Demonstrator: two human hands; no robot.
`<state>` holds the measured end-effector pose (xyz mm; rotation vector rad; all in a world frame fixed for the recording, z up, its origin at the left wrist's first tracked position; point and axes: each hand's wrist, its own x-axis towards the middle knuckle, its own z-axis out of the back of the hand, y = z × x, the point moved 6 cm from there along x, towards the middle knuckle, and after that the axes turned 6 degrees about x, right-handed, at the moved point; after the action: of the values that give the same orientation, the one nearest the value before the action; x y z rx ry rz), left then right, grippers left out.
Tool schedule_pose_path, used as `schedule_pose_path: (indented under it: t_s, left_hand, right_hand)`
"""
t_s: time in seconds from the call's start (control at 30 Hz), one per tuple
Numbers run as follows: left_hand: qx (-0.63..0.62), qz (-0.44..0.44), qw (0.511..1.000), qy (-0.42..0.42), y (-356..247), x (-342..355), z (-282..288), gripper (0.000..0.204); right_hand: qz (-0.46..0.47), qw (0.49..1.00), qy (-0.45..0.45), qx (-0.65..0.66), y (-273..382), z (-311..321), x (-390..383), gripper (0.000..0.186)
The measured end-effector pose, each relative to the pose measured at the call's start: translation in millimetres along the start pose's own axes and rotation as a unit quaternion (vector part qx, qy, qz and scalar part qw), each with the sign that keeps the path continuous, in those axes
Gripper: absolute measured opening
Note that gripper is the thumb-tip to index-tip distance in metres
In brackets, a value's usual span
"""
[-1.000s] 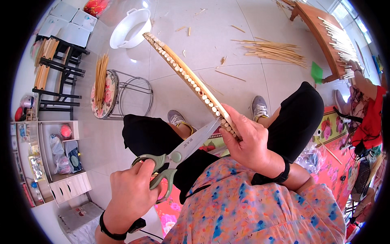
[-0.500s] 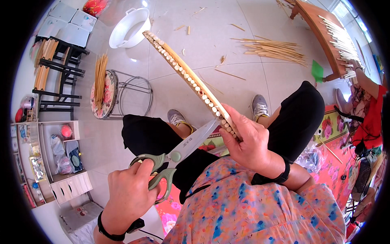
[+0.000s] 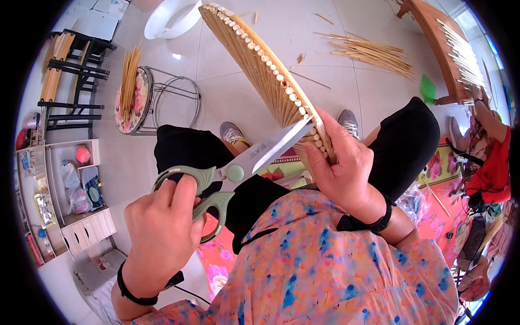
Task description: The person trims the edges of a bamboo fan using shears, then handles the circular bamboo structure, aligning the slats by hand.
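My right hand [image 3: 346, 168] grips the lower end of a flat, round-edged panel of pale plant stalks [image 3: 254, 70], thumb on one side and fingers on the other. The panel is tilted, showing its ribbed face and a curved rim of round, whitish cut ends. In my left hand [image 3: 162, 222] are green-handled scissors [image 3: 235, 173], with fingers through the loops. Their metal blades reach the panel's rim close to my right thumb, and the tips lie against the stalk ends. Whether a stalk sits between the blades I cannot tell.
A floral stool [image 3: 134, 103] holds a stalk bundle. More stalks [image 3: 374, 54] lie on the tiled floor near a white basin [image 3: 170, 19]. At the right, another person's arm [image 3: 490, 116] reaches to a wooden table [image 3: 425, 32] bearing pale stalks. Shelves [image 3: 86, 238] stand left.
The panel has turned from nearly edge-on to show more of its ribbed face. Both hands and the scissors sit slightly differently, with the blade tips farther up the rim. The background has shifted upward.
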<state>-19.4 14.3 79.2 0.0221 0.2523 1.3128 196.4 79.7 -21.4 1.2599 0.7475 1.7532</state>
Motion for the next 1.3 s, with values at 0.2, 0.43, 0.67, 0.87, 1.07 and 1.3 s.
schedule_pose_path:
  t_s: [0.2,0.43,0.67,0.87,1.07,1.3]
  left_hand:
    - [-0.031,0.017,0.999,-0.005,6,-2,2,0.045]
    - [-0.045,0.075,0.996,0.005,24,-5,3,0.046]
    - [-0.021,0.062,0.998,-0.001,26,-4,-2,0.045]
    - [-0.042,0.032,0.999,0.006,20,-1,-4,0.037]
    - [-0.041,0.015,0.999,0.015,14,1,-2,0.036]
    - [-0.034,0.004,0.999,0.015,13,1,0,0.034]
  right_hand:
    - [-0.004,1.0,0.007,-0.024,-3,4,1,0.054]
    - [0.003,0.998,0.029,-0.047,-11,16,17,0.049]
    - [0.02,0.999,0.022,-0.033,-9,12,19,0.051]
    - [0.02,0.999,0.037,-0.005,-6,3,11,0.053]
    - [0.023,0.998,0.064,0.018,-2,2,6,0.056]
    - [0.011,0.996,0.075,0.037,-4,0,4,0.058]
